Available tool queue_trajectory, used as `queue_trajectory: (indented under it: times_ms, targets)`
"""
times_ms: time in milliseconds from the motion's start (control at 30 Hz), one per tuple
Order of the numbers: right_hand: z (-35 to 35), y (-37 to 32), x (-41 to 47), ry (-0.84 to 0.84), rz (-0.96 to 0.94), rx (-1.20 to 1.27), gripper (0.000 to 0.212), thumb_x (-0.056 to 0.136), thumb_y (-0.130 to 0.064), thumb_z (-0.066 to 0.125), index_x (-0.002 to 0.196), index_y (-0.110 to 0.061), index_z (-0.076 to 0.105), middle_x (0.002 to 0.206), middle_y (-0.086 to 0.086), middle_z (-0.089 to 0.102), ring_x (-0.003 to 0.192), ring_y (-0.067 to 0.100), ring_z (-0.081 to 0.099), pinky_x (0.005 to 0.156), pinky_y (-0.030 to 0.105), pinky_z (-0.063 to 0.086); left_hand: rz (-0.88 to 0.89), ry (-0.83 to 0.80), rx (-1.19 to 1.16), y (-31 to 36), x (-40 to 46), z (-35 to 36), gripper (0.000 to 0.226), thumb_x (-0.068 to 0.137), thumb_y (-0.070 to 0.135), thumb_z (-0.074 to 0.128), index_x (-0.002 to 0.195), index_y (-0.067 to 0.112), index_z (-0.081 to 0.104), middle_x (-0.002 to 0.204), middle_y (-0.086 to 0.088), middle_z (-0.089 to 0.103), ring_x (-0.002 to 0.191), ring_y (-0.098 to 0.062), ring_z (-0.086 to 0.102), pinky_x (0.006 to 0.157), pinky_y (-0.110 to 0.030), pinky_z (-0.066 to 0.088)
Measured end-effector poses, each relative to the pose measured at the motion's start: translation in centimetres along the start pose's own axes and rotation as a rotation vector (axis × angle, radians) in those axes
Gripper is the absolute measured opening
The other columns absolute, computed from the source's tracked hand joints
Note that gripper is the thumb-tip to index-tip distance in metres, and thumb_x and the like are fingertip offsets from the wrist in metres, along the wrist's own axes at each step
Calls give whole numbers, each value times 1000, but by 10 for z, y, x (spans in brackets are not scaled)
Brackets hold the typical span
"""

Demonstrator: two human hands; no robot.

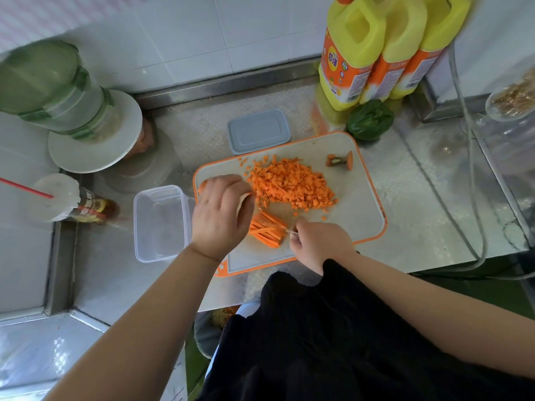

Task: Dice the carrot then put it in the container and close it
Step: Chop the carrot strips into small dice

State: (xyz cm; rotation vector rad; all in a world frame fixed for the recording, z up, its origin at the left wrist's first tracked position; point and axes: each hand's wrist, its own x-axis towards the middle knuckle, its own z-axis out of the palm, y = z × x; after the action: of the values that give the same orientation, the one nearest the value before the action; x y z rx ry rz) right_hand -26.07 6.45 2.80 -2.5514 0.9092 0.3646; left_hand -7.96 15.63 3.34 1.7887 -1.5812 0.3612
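Carrot strips [266, 229] fan toward right hand [318, 244], axis left-right

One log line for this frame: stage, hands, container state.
stage: dicing | left hand: curled by carrot strips | right hand: grips knife | container: empty, open | lid: off

Two bare hands are in view, a left hand [217, 215] and a right hand [317, 243]. One cutting board [356, 204] lies on one steel worktop [419, 183]. It carries one heap of diced carrot [289, 183], one bundle of carrot sticks [267, 228] and one carrot top [339, 161]. There is one clear container [162, 224] and one grey lid [258, 131]. Three yellow bottles [351, 53] stand together, with one green pepper [369, 120] beside them. One lidded cup [56, 198] holds one red straw [24, 187].
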Motion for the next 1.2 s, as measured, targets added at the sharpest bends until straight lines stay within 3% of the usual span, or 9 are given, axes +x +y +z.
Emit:
queue_trajectory:
  times_ms: [100, 267, 333, 533, 667, 767, 933, 1067, 1200]
  targets:
    - [-1, 17, 2, 65, 131, 140, 22, 97, -35, 41, 97, -15, 50, 71, -3, 51, 69, 23, 55, 55, 31, 37, 92, -44, 110, -13, -34, 6, 25, 92, 24, 66, 105, 10, 50, 107, -8, 49, 91, -30, 55, 80, -38, 45]
    - [-4, 31, 4, 194, 261, 352, 19, 96, -31, 48, 85, -16, 43, 73, 3, 56, 79, 32, 59, 61, 33, 36, 241, -694, 289, -28, -62, 40, 82, 64, 47, 86, 129, 5, 59, 129, -14, 60, 120, -32, 56, 104, -42, 43]
    - [-5, 29, 4, 224, 237, 358, 21, 96, -31, 49, 84, -15, 43, 71, 3, 56, 75, 33, 59, 60, 35, 39, 283, -806, 277, -31, -58, 50, 87, 61, 46, 87, 132, 4, 59, 130, -15, 61, 119, -32, 60, 102, -42, 46]
    - [-5, 29, 2, 265, 148, 371, 20, 94, -28, 53, 88, -10, 51, 64, 5, 56, 67, 36, 58, 55, 37, 39, 370, -810, 226, -36, -55, 63, 64, 85, 48, 44, 132, 8, 59, 123, -13, 64, 110, -32, 62, 97, -39, 49]
    - [-5, 31, 2, 225, 113, 373, 18, 95, -29, 52, 86, -14, 47, 58, -5, 46, 61, 29, 52, 53, 33, 33, 369, -677, 275, -32, -66, 68, 58, 89, 45, 41, 125, 7, 65, 118, -13, 65, 104, -32, 64, 89, -37, 52]
    - [-5, 29, 2, 191, 101, 379, 17, 96, -30, 50, 85, -20, 42, 57, -9, 43, 60, 22, 47, 54, 31, 32, 263, -651, 356, -19, -74, 69, 58, 89, 46, 44, 124, 5, 65, 114, -13, 65, 98, -31, 65, 81, -36, 54]
    - [-8, 22, 5, 130, 89, 371, 16, 97, -32, 48, 86, -20, 43, 66, -5, 49, 66, 24, 51, 58, 33, 37, -165, -753, 504, 16, -76, 73, 62, 68, 47, 78, 113, 5, 69, 100, -8, 64, 81, -24, 62, 64, -31, 52]
    - [-5, 18, 8, 97, 128, 318, 18, 97, -32, 46, 87, -17, 43, 76, 1, 54, 72, 28, 54, 60, 34, 39, -557, -877, 501, 39, -61, 71, 59, 88, 49, 63, 126, 5, 58, 107, -11, 60, 95, -27, 59, 77, -34, 51]
    - [-2, 21, 10, 76, 157, 213, 21, 97, -32, 43, 96, -13, 50, 86, 8, 62, 81, 33, 60, 64, 38, 45, -680, -878, 461, 40, -56, 66, 65, 91, 51, 59, 134, 3, 50, 110, -14, 56, 97, -30, 57, 76, -37, 50]
